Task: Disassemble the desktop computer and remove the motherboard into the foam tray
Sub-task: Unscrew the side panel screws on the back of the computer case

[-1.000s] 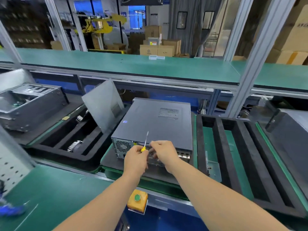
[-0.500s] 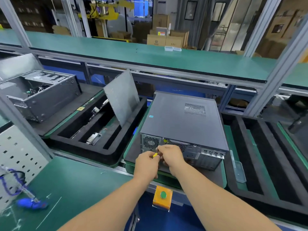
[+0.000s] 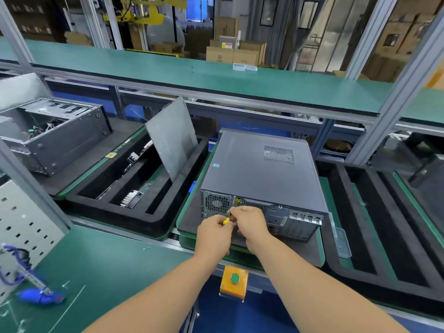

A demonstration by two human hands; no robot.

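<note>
- The desktop computer (image 3: 262, 179) lies on its side at the middle of the view, rear panel toward the person, lid on; an empty foam tray (image 3: 360, 227) sits at its three o'clock.
- The left hand (image 3: 213, 234) curls round a yellow-handled screwdriver (image 3: 227, 219), whose tip points to twelve o'clock at the rear panel's upper edge.
- The right hand (image 3: 251, 223) pinches near the shaft — probably guiding it.
- Advice: seat the tip squarely in the screw, press inward, turn slowly — a slip would strip the head.
</note>
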